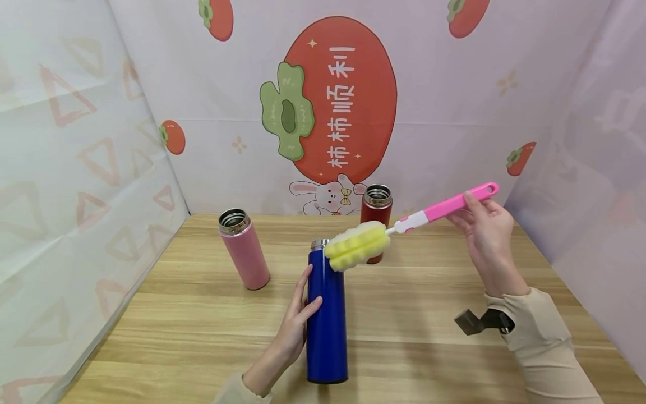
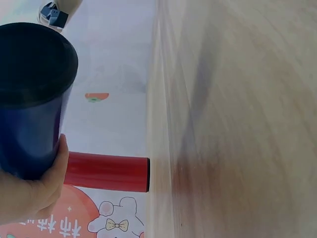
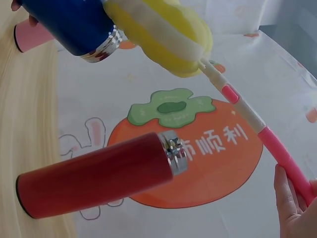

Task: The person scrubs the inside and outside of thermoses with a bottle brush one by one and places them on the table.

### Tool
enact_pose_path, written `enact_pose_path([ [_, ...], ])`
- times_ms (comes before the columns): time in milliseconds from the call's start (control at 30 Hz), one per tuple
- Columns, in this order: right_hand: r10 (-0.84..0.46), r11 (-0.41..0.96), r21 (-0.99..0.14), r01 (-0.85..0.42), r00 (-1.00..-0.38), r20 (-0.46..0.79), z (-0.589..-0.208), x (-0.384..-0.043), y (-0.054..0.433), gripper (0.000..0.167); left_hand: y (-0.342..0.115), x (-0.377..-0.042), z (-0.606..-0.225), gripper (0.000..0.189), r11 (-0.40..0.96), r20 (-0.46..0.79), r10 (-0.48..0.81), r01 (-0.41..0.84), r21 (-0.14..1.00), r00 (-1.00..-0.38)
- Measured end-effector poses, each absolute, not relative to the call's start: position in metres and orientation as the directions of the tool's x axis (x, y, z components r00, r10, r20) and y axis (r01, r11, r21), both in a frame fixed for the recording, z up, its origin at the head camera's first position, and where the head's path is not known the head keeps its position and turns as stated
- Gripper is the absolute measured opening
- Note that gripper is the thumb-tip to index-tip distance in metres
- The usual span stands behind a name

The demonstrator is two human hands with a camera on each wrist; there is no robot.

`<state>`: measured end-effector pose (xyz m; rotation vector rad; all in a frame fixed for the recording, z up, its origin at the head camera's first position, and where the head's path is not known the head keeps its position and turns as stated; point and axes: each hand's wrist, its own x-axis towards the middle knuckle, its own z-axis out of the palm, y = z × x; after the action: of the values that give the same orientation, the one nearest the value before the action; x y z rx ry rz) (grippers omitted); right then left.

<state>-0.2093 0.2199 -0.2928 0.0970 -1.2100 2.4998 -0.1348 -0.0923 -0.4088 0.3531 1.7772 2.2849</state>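
Note:
My left hand (image 1: 294, 324) grips a blue thermos bottle (image 1: 327, 320) around its side, fingers on the left and thumb across the front. Its black base (image 2: 34, 64) faces the left wrist camera, and the wrist view shows it lifted off the table. In my right hand (image 1: 488, 238), fingers and thumb pinch the pink end of a bottle brush (image 1: 446, 207). The brush's yellow and white sponge head (image 1: 359, 246) overlaps the blue bottle's metal mouth in the head view. The right wrist view shows the sponge (image 3: 168, 37) close beside that steel rim (image 3: 103, 47).
A pink thermos bottle (image 1: 245, 255) stands lidless on the left of the wooden table (image 1: 202, 336). Behind the brush stands a red thermos bottle (image 1: 375, 210), also lidless. Printed cloth (image 1: 444, 95) walls the table at the back and both sides.

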Motion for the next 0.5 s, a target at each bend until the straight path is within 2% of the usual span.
enact_pose_path([
  [200,0.333,-0.581,-0.714,-0.391,-0.915,0.23,-0.2933,-0.2098,0.2205,0.017,-0.0927,-0.1344,-0.4082,0.057,-0.257,0.012,0.33,-0.078,0.963,-0.944],
  [367,0.337,-0.605,-0.693,-0.392,-0.915,0.224,-0.292,-0.2089,0.2227,0.019,-0.0922,-0.1347,-0.4077,0.069,-0.207,-0.033,0.317,-0.103,0.973,-0.948],
  [500,0.321,-0.619,-0.688,-0.38,-0.921,0.22,-0.2912,-0.2077,0.2247,0.019,-0.092,-0.1348,-0.4082,0.074,-0.158,-0.019,0.274,-0.065,0.985,-0.961],
])
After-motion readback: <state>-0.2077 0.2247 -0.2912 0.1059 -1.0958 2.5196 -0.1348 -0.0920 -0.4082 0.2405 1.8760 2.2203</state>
